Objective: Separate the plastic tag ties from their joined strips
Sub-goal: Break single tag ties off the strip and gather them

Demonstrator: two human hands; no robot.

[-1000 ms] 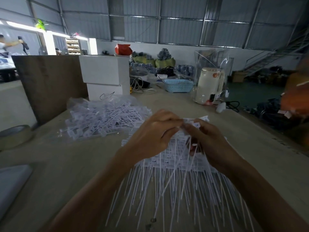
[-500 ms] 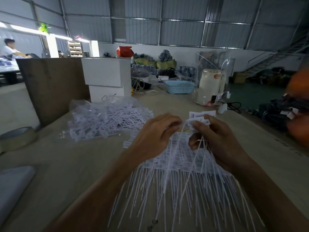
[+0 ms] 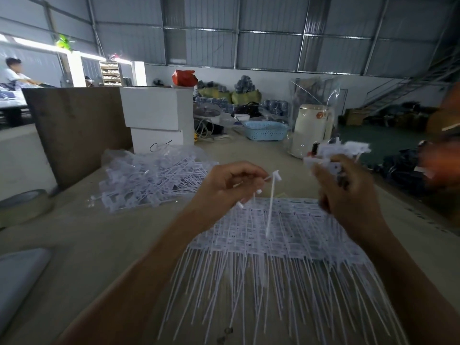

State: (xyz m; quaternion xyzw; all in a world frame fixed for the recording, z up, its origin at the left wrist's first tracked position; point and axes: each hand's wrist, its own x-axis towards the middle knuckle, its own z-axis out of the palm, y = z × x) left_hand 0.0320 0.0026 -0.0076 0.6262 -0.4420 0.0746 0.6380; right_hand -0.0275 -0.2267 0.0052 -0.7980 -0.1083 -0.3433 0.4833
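Above a table point(image 3: 104, 245), a person's left hand point(image 3: 225, 184) pinches a single white tag tie point(image 3: 271, 202), its tail hanging down, while the right hand point(image 3: 347, 192) grips a blurred bunch of tie heads point(image 3: 333, 155); joined strips point(image 3: 273, 235) lie spread just beneath both.

bare table point(image 3: 104, 245) left of tie pile point(image 3: 273, 245), bagged ties point(image 3: 149, 180) beyond

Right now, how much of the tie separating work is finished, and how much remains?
Done: a loose heap of ties lies on the table, apparently separated. In hand: the left hand pinches a single tie, and the right hand grips a bunch of tie heads. Left: a wide layer of joined strips under the hands, so much remains.
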